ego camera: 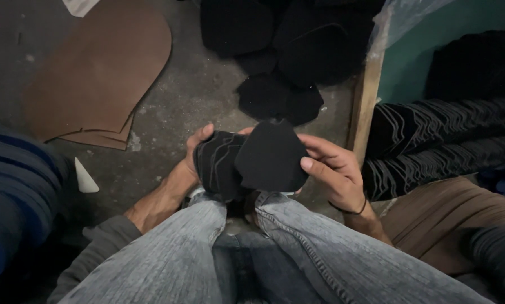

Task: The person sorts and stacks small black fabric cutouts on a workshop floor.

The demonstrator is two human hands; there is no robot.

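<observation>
My left hand (pixel 193 155) grips a stack of black cut fabric pieces (pixel 218 163) from its left side, just above my knees. My right hand (pixel 334 169) holds a single black shaped piece (pixel 272 157) with the thumb on top, overlapping the right side of that stack. Both hands are closed on the pieces. My legs in light grey jeans (pixel 297 253) fill the lower part of the view.
Brown leather sheets (pixel 100 70) lie on the concrete floor at the upper left. More black cut pieces (pixel 286 56) are piled at the top centre. A wooden post (pixel 365 101) and rows of stacked black pieces (pixel 444 141) stand on the right.
</observation>
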